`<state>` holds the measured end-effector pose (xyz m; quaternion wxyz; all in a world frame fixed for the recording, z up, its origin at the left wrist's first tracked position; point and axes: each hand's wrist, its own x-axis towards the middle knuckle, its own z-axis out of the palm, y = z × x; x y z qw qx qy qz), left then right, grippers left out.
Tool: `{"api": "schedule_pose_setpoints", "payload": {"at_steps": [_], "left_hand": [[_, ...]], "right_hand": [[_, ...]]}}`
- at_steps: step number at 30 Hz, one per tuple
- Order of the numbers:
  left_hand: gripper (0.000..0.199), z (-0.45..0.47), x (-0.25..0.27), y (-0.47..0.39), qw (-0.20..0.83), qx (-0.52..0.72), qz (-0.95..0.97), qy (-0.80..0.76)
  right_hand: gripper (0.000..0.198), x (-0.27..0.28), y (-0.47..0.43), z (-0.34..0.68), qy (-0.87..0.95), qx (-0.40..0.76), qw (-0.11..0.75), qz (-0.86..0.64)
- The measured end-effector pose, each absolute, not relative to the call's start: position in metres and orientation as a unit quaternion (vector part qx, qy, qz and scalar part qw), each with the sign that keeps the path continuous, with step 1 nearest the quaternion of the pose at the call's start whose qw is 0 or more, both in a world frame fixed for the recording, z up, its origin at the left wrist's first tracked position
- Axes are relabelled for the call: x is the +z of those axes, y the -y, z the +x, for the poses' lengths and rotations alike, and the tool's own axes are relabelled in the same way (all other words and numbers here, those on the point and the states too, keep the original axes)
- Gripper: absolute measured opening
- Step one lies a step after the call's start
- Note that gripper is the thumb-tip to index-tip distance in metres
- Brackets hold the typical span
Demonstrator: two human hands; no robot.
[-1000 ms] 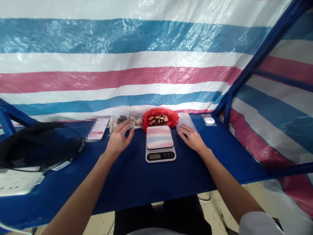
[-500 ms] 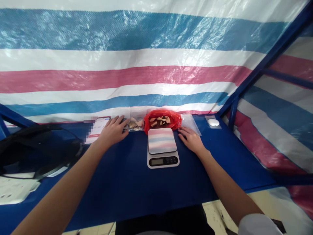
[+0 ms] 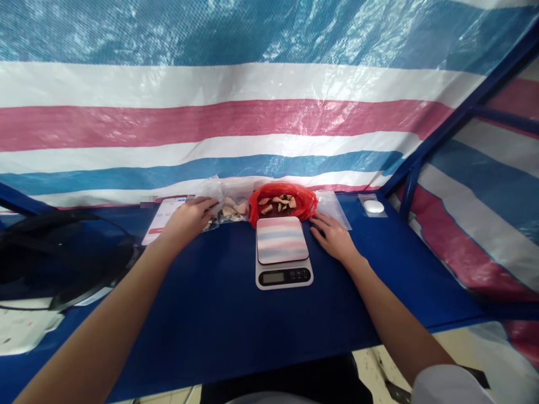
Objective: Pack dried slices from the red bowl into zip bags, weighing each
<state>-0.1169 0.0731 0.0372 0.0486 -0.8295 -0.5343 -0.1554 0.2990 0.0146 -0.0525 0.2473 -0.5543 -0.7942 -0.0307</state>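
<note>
My left hand [image 3: 188, 219] lies over a clear plastic bag [image 3: 213, 191] at the back of the table, its fingers together and bent onto the plastic. The bag holds small pieces, partly covered by the hand. Just right of it lies another clear bag [image 3: 232, 210] with pale dried slices. A red plastic bag [image 3: 309, 203] stands open behind the scale, with dried slices [image 3: 280, 203] inside. My right hand [image 3: 334, 238] rests with fingers stretched out, beside the red bag and at the edge of flat clear bags [image 3: 337, 210]. Between my hands sits a white digital kitchen scale [image 3: 283, 241], nothing on its plate.
A phone [image 3: 162, 219] lies left of my left hand. Farther left are a black mesh-like object [image 3: 67, 252] and a white power strip [image 3: 25, 331]. A white oval object [image 3: 373, 206] sits at the back right of the blue table [image 3: 236, 325]. Striped sheeting [image 3: 210, 120] hangs behind.
My left hand's fingers have drawn together on the clear bag, whose top now stands higher. My right hand stays beside the red bag. The camera view has tilted slightly down.
</note>
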Motion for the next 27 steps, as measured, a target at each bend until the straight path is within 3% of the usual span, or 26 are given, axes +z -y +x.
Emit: {"api": "schedule_pose_setpoints", "payload": {"at_steps": [17, 24, 27], "left_hand": [[0.038, -0.113, 0.051, -0.072, 0.005, -0.213, -0.783, 0.585], [0.037, -0.101, 0.078, -0.050, -0.003, -0.333, -0.754, 0.566], [0.036, -0.085, 0.086, -0.032, -0.051, -0.389, -0.732, 0.556]], "right_hand": [[0.036, -0.043, -0.009, 0.299, 0.784, -0.022, 0.284, -0.552], [0.033, -0.017, 0.008, 0.295, 0.774, -0.051, 0.322, -0.542], [0.032, -0.002, 0.013, 0.285, 0.779, -0.056, 0.335, -0.527]]}}
